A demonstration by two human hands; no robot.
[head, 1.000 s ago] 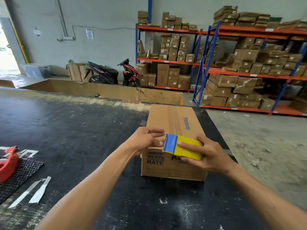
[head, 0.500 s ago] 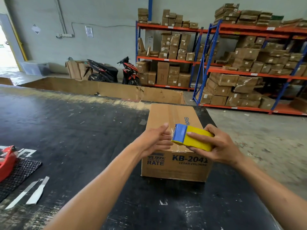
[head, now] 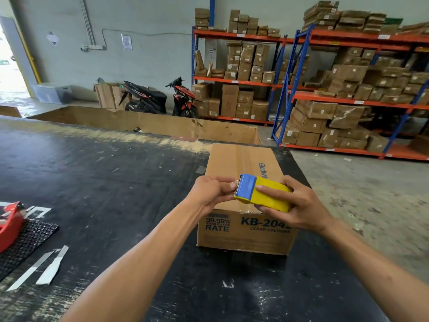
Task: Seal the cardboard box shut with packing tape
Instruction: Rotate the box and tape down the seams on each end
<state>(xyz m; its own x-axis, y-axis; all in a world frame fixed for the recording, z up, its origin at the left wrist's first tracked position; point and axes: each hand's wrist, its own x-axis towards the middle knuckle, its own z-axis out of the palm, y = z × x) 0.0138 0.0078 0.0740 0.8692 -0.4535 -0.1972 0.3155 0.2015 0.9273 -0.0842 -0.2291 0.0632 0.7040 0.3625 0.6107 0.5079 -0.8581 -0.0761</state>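
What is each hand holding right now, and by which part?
The right hand grips the tape dispenser around its yellow body. The left hand pinches at its blue toothed end, probably the tape's end.

both bare forearms extended forward and converging, right hand [head: 299, 205] wrapped around the tape dispenser [head: 262, 192], thumb on top, fingers beneath, left hand [head: 209, 190] at its blue end, fingertips pinched together by the serrated edge

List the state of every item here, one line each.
Box: flaps closed, upright on the table.
Dispenser: gripped in right hand, above the box.
Left hand: fingers pinched at the dispenser's blade end.
Red dispenser: lying idle on the mat.
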